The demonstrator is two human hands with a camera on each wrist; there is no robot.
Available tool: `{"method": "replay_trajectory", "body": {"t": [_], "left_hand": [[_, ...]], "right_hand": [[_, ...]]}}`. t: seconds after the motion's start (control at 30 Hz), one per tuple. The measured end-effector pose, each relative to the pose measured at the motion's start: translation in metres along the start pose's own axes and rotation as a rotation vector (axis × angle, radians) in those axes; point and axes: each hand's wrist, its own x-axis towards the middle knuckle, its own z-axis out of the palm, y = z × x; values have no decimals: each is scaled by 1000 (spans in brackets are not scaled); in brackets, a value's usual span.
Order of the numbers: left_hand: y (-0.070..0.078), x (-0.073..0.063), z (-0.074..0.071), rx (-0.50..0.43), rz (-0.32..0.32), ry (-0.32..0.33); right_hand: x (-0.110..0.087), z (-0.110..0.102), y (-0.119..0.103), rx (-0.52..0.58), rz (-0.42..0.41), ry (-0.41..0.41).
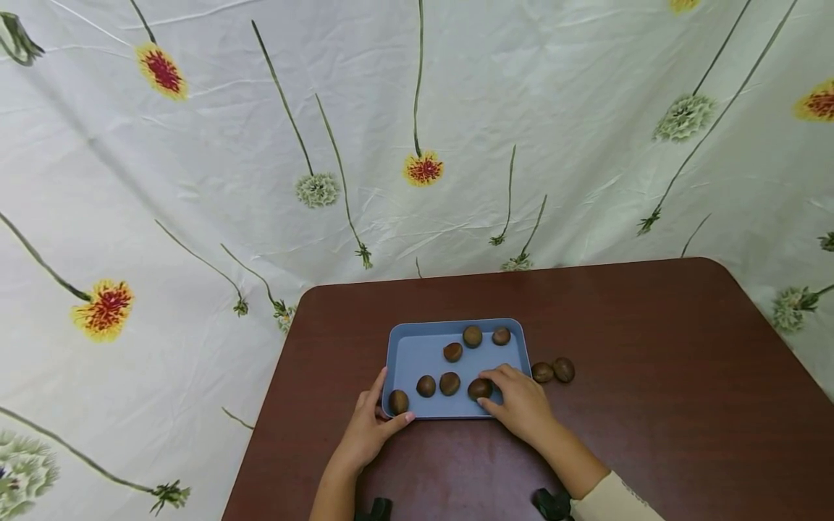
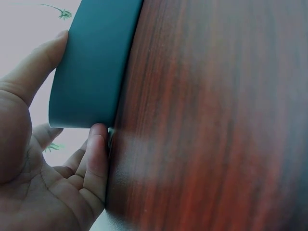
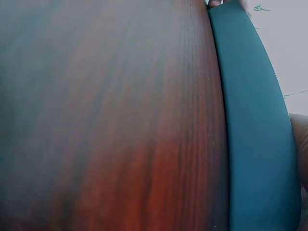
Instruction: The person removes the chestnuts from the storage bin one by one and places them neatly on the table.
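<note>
A shallow blue tray [image 1: 430, 411] lies on the brown table with several chestnuts [image 1: 449, 383] spread in it. My left hand [image 1: 366, 432] grips the tray's near left corner, thumb at the front rim and the other fingers along the left side. In the left wrist view, the left thumb [image 2: 45, 62] meets the upper rim of the tray wall [image 2: 91, 67] and a fingertip is against its end. Inside the tray at the near right, a chestnut [image 1: 479, 389] is pinched between the thumb and fingers of my right hand [image 1: 521, 405]. The right wrist view mostly hides that hand behind the tray wall [image 3: 260, 125].
Two more chestnuts [image 1: 563, 370] sit on the table just right of the tray. The brown table [image 1: 677, 376] stretches away to the right, and a white flowered cloth [image 1: 469, 94] hangs behind its far edge. Dark bands show at both wrists.
</note>
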Motion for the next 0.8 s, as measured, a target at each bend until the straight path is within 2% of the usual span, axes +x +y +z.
{"method": "replay_trajectory", "body": {"t": [0.3, 0.53, 0.8], "left_hand": [[0, 0, 1, 2, 1, -4], [0, 0, 0, 5, -1, -12], [1, -1, -1, 1, 2, -8]], "right_hand": [[-2, -1, 3, -4, -23, 29], [-2, -5, 3, 22, -33, 12], [-3, -6, 4, 152, -18, 21]]}}
